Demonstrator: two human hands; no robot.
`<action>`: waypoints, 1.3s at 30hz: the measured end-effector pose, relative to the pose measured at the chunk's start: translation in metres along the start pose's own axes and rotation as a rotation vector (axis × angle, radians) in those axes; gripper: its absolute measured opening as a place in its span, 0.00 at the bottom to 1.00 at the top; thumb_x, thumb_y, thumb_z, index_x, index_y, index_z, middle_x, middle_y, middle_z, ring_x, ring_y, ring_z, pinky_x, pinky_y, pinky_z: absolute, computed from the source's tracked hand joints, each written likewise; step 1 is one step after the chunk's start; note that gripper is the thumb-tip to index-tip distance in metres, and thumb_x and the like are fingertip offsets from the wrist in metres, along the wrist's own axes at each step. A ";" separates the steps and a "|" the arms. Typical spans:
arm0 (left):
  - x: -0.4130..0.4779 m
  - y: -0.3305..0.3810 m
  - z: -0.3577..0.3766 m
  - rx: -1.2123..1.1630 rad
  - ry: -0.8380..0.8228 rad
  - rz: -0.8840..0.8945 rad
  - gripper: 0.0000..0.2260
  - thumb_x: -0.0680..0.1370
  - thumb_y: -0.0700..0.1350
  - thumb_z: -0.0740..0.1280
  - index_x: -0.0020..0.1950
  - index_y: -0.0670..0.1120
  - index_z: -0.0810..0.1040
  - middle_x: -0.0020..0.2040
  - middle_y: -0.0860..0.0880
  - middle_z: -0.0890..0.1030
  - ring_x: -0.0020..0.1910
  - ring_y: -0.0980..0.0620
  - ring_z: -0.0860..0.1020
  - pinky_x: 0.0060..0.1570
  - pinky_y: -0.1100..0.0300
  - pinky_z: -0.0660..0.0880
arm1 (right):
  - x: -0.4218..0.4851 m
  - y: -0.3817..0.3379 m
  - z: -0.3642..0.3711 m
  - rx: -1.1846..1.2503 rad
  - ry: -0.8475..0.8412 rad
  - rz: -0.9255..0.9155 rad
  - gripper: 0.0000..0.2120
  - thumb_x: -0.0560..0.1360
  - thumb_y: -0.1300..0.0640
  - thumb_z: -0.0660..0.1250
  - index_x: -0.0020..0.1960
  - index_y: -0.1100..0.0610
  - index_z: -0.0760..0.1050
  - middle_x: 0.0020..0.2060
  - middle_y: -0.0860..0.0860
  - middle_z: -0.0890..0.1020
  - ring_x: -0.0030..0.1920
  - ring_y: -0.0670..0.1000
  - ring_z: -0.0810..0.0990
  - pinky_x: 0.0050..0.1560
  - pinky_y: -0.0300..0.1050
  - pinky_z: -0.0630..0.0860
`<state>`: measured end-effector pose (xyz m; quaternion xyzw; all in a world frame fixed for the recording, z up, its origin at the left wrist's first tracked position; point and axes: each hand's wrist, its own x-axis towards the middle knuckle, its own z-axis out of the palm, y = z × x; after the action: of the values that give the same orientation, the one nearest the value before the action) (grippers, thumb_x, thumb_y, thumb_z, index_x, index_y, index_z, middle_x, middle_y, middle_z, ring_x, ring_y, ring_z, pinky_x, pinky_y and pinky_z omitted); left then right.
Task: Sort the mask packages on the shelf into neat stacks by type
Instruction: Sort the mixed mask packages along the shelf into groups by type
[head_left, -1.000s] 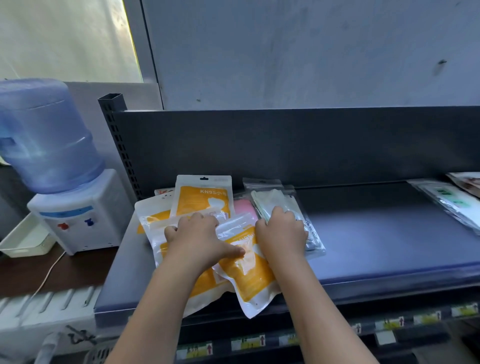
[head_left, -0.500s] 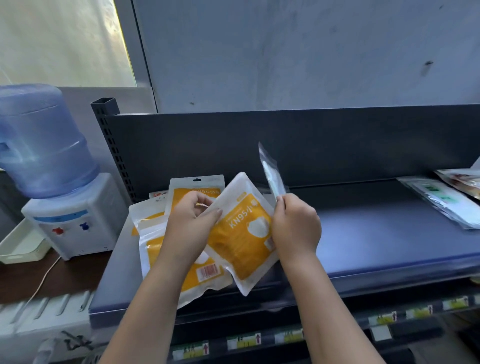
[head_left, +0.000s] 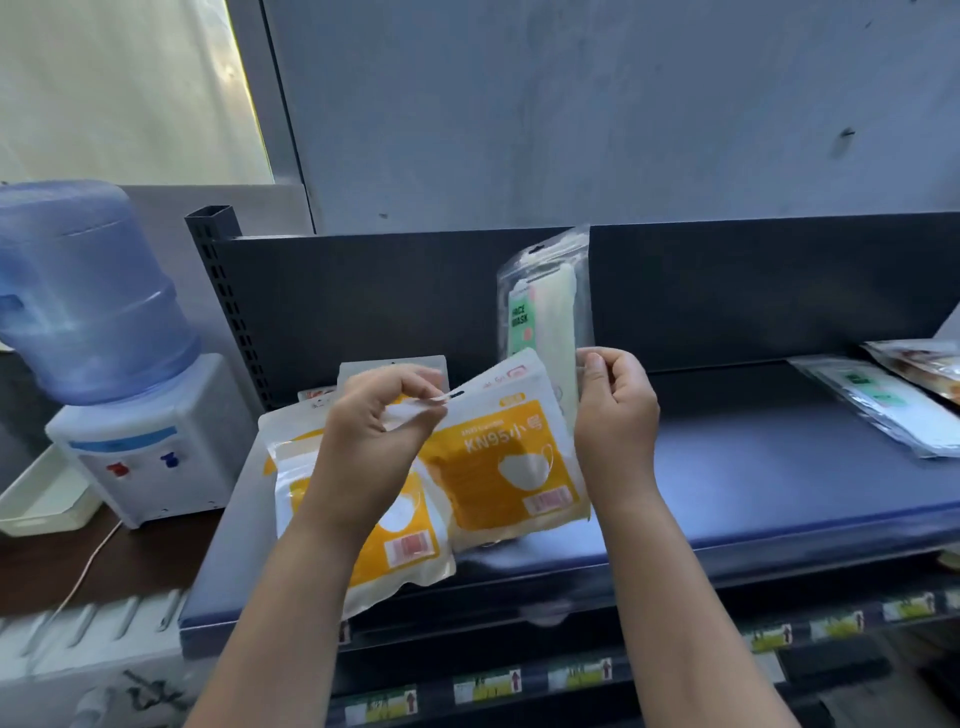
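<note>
My left hand (head_left: 379, 421) pinches the top corner of an orange-and-white KN95 mask package (head_left: 511, 457), lifted and tilted above the dark blue shelf (head_left: 753, 467). My right hand (head_left: 615, 410) holds a clear package (head_left: 545, 301) labelled FACE MASK upright by its lower part, just behind the KN95 one. More orange KN95 packages (head_left: 405, 540) lie overlapping on the shelf's left end, partly hidden under my left forearm. Clear green-labelled packages (head_left: 893, 405) lie at the shelf's right end.
A water dispenser (head_left: 140, 441) with a blue bottle (head_left: 88, 291) stands left of the shelf on a brown surface, beside a white tray (head_left: 41, 499). The shelf's dark back panel (head_left: 753, 291) rises behind. Price tags (head_left: 488, 686) line the lower shelf edge.
Both hands lifted off the pile. The left hand raised one KN95 package by its corner; the right hand picked up the clear face mask package and turned it upright, facing me.
</note>
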<state>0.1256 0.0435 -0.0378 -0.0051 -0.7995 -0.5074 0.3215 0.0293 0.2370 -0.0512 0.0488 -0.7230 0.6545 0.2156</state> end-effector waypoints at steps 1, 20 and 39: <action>0.000 -0.002 0.004 0.050 0.041 0.040 0.08 0.76 0.39 0.78 0.45 0.52 0.84 0.58 0.56 0.85 0.65 0.59 0.76 0.62 0.67 0.72 | -0.001 0.000 0.001 0.045 -0.030 0.030 0.10 0.86 0.54 0.61 0.52 0.53 0.79 0.45 0.46 0.84 0.45 0.44 0.83 0.42 0.39 0.81; 0.005 0.014 0.089 -0.042 0.255 -0.035 0.51 0.71 0.41 0.83 0.85 0.55 0.55 0.86 0.54 0.43 0.77 0.74 0.53 0.58 0.69 0.78 | -0.024 -0.016 0.019 0.361 0.188 0.132 0.10 0.86 0.55 0.62 0.52 0.50 0.82 0.48 0.47 0.86 0.51 0.49 0.85 0.52 0.49 0.84; 0.002 0.036 0.060 -0.048 -0.207 -0.085 0.32 0.77 0.36 0.67 0.80 0.55 0.70 0.72 0.62 0.75 0.68 0.71 0.73 0.67 0.66 0.75 | -0.021 -0.035 0.029 0.679 0.195 0.195 0.08 0.87 0.56 0.61 0.56 0.54 0.79 0.51 0.61 0.86 0.49 0.58 0.87 0.46 0.55 0.85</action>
<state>0.1058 0.1089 -0.0245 -0.0313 -0.8156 -0.5363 0.2150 0.0530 0.1992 -0.0281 -0.0143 -0.4420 0.8762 0.1915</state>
